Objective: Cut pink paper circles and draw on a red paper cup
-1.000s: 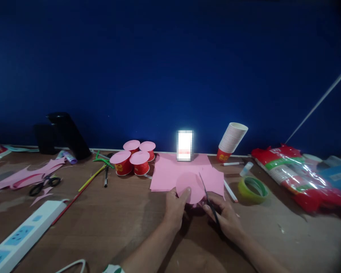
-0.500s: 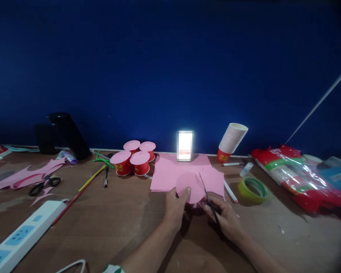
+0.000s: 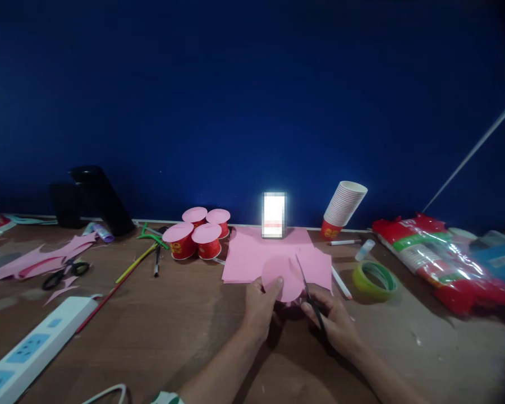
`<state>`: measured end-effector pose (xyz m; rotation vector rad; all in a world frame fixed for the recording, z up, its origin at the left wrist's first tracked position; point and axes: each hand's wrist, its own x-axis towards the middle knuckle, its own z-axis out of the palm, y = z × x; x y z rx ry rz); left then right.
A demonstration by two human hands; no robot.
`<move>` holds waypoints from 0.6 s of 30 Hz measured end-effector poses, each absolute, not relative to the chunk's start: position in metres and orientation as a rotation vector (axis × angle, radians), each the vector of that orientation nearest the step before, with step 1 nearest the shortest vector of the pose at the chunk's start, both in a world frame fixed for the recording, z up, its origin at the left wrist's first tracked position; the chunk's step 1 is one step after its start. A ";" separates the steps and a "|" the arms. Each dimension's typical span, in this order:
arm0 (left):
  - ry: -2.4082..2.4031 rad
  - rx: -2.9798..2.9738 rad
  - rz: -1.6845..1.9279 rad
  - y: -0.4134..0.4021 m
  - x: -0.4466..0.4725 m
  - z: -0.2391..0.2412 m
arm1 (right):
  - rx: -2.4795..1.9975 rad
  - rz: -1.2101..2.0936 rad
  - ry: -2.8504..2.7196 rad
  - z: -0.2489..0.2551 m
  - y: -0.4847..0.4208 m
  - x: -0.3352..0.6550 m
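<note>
Gold marks on the four disc-topped red cups (image 3: 183,247) and leaning cup stack (image 3: 345,205) are too blurred to read, while the left hand (image 3: 257,307) pinches a pink paper disc (image 3: 289,281) over the pink sheets' (image 3: 252,252) near edge, the right hand (image 3: 335,321) curls round scissors (image 3: 315,310) at its rim, and a marker (image 3: 341,281) and tape roll (image 3: 359,281) lie rightward.

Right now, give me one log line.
left hand: pink disc | right hand: scissors, at disc's right side | four covered cups: left of paper

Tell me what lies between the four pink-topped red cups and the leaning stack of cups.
In the head view, pink paper sheets lie between them, with a bright, pixelated rectangle at their back edge.
</note>
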<state>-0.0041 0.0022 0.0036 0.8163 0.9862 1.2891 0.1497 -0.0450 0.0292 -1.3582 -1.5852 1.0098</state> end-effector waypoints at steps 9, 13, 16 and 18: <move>0.974 0.783 1.314 0.002 -0.004 0.003 | -1.364 0.958 -1.628 0.031 -0.045 0.150; 0.998 0.775 1.319 0.003 -0.003 0.003 | -1.383 0.934 -1.650 0.030 -0.045 0.152; 0.981 0.776 1.320 0.002 -0.003 0.004 | -1.398 0.957 -1.639 0.028 -0.045 0.152; 0.963 0.765 1.328 0.001 -0.004 0.005 | -1.399 0.968 -1.639 0.028 -0.045 0.151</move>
